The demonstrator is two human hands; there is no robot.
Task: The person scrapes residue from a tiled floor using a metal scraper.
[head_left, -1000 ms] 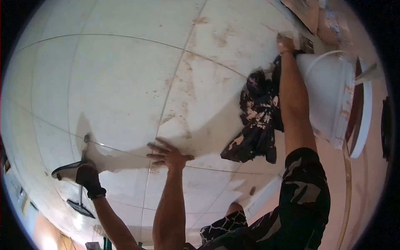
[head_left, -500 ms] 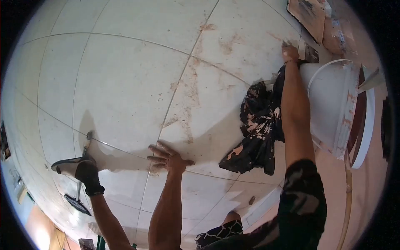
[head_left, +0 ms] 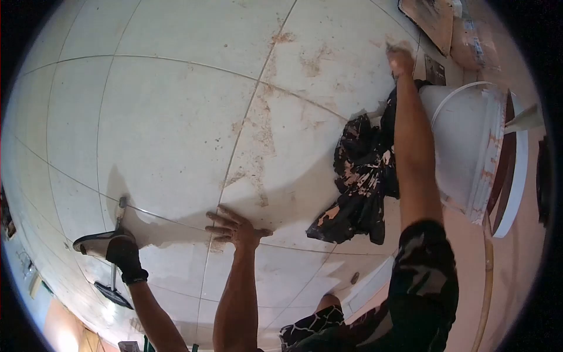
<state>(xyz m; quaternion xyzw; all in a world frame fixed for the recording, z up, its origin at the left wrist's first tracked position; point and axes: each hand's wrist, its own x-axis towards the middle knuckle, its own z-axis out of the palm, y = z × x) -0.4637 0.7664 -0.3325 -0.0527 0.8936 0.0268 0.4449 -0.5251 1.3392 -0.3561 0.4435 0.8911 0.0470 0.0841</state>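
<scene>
My left hand (head_left: 236,230) lies palm down on the pale tiled floor (head_left: 170,129), its fingers spread and nothing in it. Farther forward on the right, my right hand (head_left: 400,61) is closed low over the floor by a tile joint. Motion blurs its fingertips, and what they hold is too small to make out. Beneath and beside my right forearm, a crumpled black plastic bag (head_left: 358,182) with pinkish smears lies on the tiles. Brownish residue (head_left: 261,123) runs along the joints between the hands.
A white bucket (head_left: 460,141) lies on its side at the right, near a smeared board (head_left: 431,23) and a dark card (head_left: 434,70). At the left, a foot in a dark shoe (head_left: 102,242) rests over a long-handled tool (head_left: 113,292). A pole (head_left: 488,281) stands at lower right.
My right hand has moved slightly forward and to the left over the floor. My left hand stays flat in place. The view has shifted a little.
</scene>
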